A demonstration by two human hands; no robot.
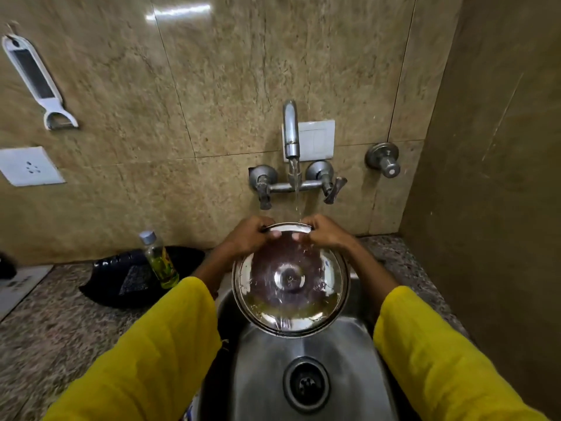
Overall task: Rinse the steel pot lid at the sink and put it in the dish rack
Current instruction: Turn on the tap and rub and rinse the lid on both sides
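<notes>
Head view: both hands' fingers clamped on round shiny steel lid rim, under tap stream.

Home kitchen: steel sink, wall tap, speckled stone counter, hanging peeler.

We face a wall of glossy, mottled tan stone tiles with thin dark joints, and a bright streak of overhead light glints near its top. To our right a plainer olive-brown side wall meets it in a corner, while a white socket plate and a white switch plate sit flush on the tiles. Below us runs a speckled granite counter, dim and shadowed, reaching back to touch the foot of the tiled wall.
</notes>
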